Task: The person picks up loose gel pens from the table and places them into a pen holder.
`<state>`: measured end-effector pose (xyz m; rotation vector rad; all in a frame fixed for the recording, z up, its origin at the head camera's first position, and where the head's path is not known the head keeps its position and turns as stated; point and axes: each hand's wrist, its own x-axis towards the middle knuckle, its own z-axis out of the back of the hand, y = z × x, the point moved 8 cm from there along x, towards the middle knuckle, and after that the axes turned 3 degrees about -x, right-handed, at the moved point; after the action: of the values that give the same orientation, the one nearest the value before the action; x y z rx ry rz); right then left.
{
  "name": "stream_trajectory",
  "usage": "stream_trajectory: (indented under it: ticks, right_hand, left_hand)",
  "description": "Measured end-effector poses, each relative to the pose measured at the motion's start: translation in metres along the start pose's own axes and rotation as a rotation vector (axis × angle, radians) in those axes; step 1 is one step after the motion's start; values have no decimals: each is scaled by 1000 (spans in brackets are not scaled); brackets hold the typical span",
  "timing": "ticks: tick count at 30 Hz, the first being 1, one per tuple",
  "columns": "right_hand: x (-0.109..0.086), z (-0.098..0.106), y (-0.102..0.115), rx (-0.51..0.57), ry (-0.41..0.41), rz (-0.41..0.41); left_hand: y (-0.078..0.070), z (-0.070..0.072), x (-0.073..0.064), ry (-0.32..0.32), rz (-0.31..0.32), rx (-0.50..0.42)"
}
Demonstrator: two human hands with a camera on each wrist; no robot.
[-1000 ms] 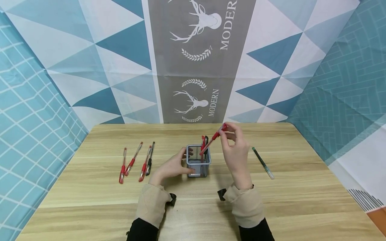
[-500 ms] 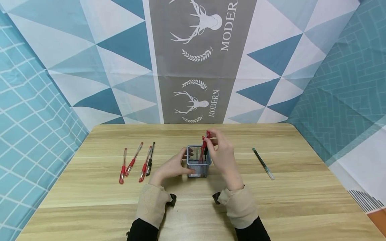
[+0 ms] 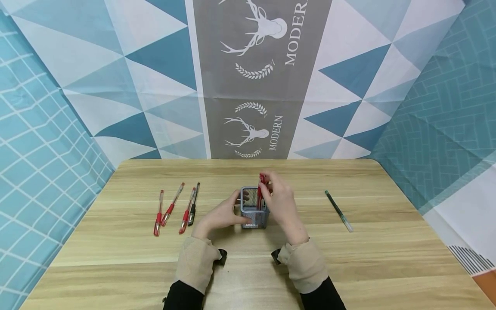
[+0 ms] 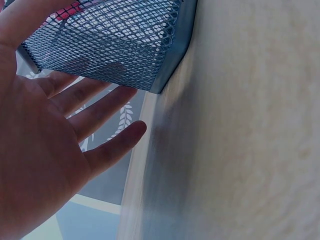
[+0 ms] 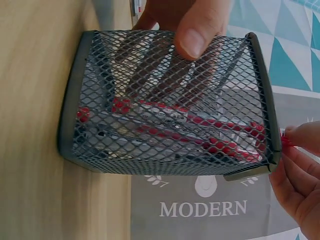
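A grey metal mesh pen holder [image 3: 253, 220] stands upright on the table between the hands. My left hand [image 3: 221, 214] grips its left side, with the thumb on the near wall and the other fingers round the far side. At the holder's right rim, my right hand [image 3: 283, 202] pinches the top end of a red gel pen [image 5: 287, 142], whose lower part is inside. Through the mesh in the right wrist view, several pens [image 5: 162, 115] with red parts show within the holder. The right fingers partly hide the pen tops in the head view.
Left of the holder lie three red pens [image 3: 158, 219] and a black pen [image 3: 192, 211], side by side. A dark green pen [image 3: 339, 211] lies slantwise on the right of the wooden table [image 3: 248, 275]. A patterned cloth backdrop [image 3: 248, 86] rises behind the far edge.
The right hand has moved left and brought the red gel pen from a slant above the holder to nearly upright inside it. The left hand has kept its grip on the holder.
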<state>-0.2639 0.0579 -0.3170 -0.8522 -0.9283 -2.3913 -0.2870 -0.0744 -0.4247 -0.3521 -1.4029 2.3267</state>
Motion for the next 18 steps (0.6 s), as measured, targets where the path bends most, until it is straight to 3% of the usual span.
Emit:
stream_trajectory:
  ticks: [8,18]
  right_hand:
    - [-2,-8,-4,-23,38,-39]
    - [-3,-14,-8,-44,77,-56]
  left_hand:
    - [-34,3,-15,31,3,-22]
    - [-34,3,-15,37,2,-39]
